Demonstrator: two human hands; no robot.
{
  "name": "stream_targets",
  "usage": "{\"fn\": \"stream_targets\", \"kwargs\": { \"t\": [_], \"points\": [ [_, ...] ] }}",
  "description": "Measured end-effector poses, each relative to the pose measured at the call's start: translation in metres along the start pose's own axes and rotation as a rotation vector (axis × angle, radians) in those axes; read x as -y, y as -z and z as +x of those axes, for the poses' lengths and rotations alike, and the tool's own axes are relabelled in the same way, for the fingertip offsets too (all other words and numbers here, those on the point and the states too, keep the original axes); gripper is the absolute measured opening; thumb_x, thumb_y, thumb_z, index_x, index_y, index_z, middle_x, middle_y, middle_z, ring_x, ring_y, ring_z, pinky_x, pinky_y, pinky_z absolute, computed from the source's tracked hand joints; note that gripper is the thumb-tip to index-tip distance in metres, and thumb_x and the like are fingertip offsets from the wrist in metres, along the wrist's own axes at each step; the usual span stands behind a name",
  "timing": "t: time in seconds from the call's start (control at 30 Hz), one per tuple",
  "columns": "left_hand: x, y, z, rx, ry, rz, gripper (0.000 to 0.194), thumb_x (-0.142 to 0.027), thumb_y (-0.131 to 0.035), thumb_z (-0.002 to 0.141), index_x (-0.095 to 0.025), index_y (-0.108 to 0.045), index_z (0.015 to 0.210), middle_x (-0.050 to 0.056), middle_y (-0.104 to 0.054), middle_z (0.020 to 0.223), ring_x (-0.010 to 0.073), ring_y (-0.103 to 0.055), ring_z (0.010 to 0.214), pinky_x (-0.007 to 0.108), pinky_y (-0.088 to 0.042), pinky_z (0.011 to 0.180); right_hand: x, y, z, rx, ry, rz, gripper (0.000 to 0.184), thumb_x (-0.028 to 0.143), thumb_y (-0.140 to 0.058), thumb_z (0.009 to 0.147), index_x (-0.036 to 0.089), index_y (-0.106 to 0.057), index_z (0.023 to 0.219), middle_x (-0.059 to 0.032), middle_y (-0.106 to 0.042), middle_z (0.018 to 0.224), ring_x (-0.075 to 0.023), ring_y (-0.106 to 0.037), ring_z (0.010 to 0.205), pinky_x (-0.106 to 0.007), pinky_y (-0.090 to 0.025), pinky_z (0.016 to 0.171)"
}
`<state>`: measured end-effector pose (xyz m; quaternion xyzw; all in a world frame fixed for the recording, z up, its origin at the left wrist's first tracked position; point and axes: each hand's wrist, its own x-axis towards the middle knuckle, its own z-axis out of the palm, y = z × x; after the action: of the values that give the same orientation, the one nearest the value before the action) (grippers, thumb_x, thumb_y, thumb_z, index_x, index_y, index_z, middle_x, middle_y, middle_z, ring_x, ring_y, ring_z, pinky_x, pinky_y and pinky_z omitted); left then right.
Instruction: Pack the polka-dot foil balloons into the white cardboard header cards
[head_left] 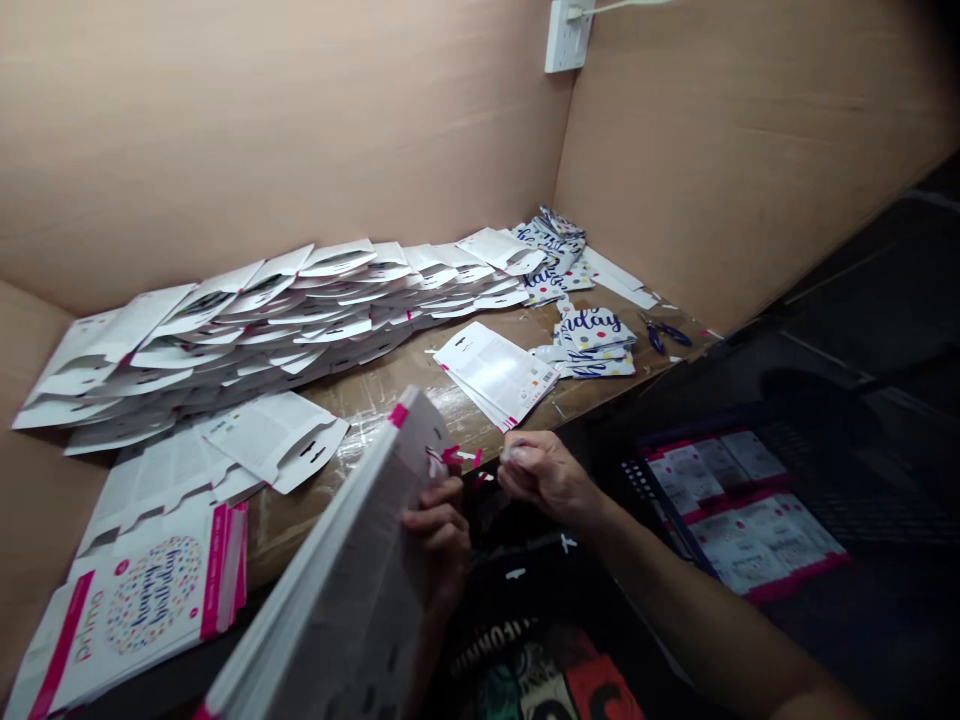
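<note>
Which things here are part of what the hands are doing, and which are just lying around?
Part of the job:
left hand, holding a stack of white card packets
right hand, beside pink-and-white paper bits

Just lying about:
blue-handled pliers
"happy birthday" packet
polka-dot printed pieces
wall socket

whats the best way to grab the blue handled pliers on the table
Take the blue-handled pliers by their two handles, coming from above on the side of the table's open edge. They lie flat with the handles splayed toward that edge, while the pile of printed cards crowds the other side.
</note>
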<state>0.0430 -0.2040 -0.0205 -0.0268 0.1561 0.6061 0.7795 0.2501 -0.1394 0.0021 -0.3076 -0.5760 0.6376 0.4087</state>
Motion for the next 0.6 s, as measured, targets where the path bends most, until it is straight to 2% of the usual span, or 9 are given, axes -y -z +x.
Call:
{"fn": "stream_targets", "kwargs": {
  "t": [0.03, 0.1, 0.13, 0.17, 0.23, 0.33, 0.4, 0.47, 0.6],
  "points": [
    [-0.008, 0.001, 0.000, 0.029, -0.018, -0.047, 0.034, -0.011, -0.078, 0.085, -0.023, -0.056, 0.108, -0.008, -0.062, 0.083, -0.0002, -0.067, 0.057, 0.000, -0.040, 0.046, 0.004, 0.007, -0.004, 0.147, -0.062, -0.029, 0.042, 0.052, -0.049, 0.101, 0.023, -0.050, 0.071, 0.0068, -0.043, 0.053, -0.0103, -0.033, 0.045, -0.024, -0.028, 0.048],
    [-0.020, 0.003, -0.003, 0.052, 0.020, -0.079, 0.042, -0.006, -0.078, 0.082, -0.023, -0.053, 0.111, -0.009, -0.061, 0.085, 0.0000, -0.068, 0.059, 0.000, -0.042, 0.049, 0.015, 0.022, -0.010, 0.425, -0.162, -0.279, 0.034, 0.052, -0.069, 0.091, 0.020, -0.063, 0.079, 0.0045, -0.054, 0.058, -0.0113, -0.043, 0.049, -0.023, -0.031, 0.050],
    [-0.024, 0.004, -0.005, 0.041, 0.041, -0.094, 0.042, -0.004, -0.076, 0.082, -0.023, -0.052, 0.111, -0.008, -0.060, 0.086, 0.0000, -0.068, 0.060, 0.001, -0.043, 0.050, 0.020, 0.028, -0.012, 0.483, -0.184, -0.430, 0.031, 0.049, -0.078, 0.085, 0.020, -0.069, 0.087, 0.0029, -0.061, 0.063, -0.0125, -0.050, 0.054, -0.023, -0.033, 0.053],
    [-0.024, 0.005, -0.006, 0.021, 0.053, -0.114, 0.041, -0.002, -0.073, 0.082, -0.022, -0.051, 0.111, -0.008, -0.059, 0.086, -0.0001, -0.068, 0.060, 0.000, -0.043, 0.050, 0.025, 0.032, -0.012, 0.463, -0.177, -0.550, 0.030, 0.047, -0.082, 0.083, 0.020, -0.073, 0.093, 0.0015, -0.066, 0.069, -0.0138, -0.055, 0.059, -0.024, -0.035, 0.056],
    [-0.019, 0.008, -0.009, -0.025, 0.075, -0.152, 0.037, 0.000, -0.067, 0.084, -0.022, -0.050, 0.109, -0.007, -0.058, 0.085, -0.0006, -0.067, 0.060, 0.000, -0.041, 0.050, 0.034, 0.030, -0.008, 0.238, -0.087, -0.660, 0.027, 0.045, -0.075, 0.091, 0.020, -0.074, 0.101, -0.0015, -0.072, 0.080, -0.0161, -0.062, 0.069, -0.025, -0.040, 0.064],
    [-0.004, 0.012, -0.012, -0.078, 0.099, -0.166, 0.030, 0.001, -0.059, 0.087, -0.021, -0.050, 0.105, -0.006, -0.058, 0.084, -0.0012, -0.065, 0.058, 0.001, -0.039, 0.048, 0.042, 0.008, 0.003, -0.018, 0.061, -0.728, 0.036, 0.053, -0.064, 0.100, 0.019, -0.070, 0.095, -0.0040, -0.072, 0.085, -0.0173, -0.063, 0.076, -0.027, -0.043, 0.071],
    [0.004, 0.015, -0.014, -0.134, 0.117, -0.112, 0.024, -0.001, -0.055, 0.091, -0.021, -0.051, 0.103, -0.004, -0.059, 0.085, -0.0001, -0.064, 0.059, 0.002, -0.041, 0.050, 0.041, -0.009, 0.011, -0.035, 0.076, -0.874, 0.049, 0.067, -0.067, 0.094, 0.018, -0.066, 0.091, -0.0044, -0.070, 0.082, -0.0183, -0.061, 0.072, -0.028, -0.041, 0.068],
    [0.007, 0.018, -0.018, -0.195, 0.143, -0.020, 0.021, -0.004, -0.051, 0.094, -0.022, -0.053, 0.104, -0.002, -0.060, 0.085, 0.0021, -0.063, 0.059, 0.006, -0.044, 0.051, 0.034, -0.022, 0.018, 0.019, 0.069, -1.027, 0.053, 0.070, -0.061, 0.097, 0.018, -0.063, 0.093, -0.0063, -0.070, 0.083, -0.0195, -0.061, 0.071, -0.030, -0.039, 0.066],
    [0.009, 0.021, -0.023, -0.229, 0.181, 0.154, 0.025, -0.006, -0.058, 0.091, -0.025, -0.059, 0.108, -0.002, -0.056, 0.080, 0.0037, -0.053, 0.052, 0.011, -0.040, 0.046, 0.014, -0.029, 0.023, 0.161, 0.183, -1.104, 0.036, 0.040, -0.037, 0.113, 0.016, -0.061, 0.101, -0.0091, -0.070, 0.087, -0.0194, -0.061, 0.072, -0.031, -0.039, 0.068]
  ]
}}
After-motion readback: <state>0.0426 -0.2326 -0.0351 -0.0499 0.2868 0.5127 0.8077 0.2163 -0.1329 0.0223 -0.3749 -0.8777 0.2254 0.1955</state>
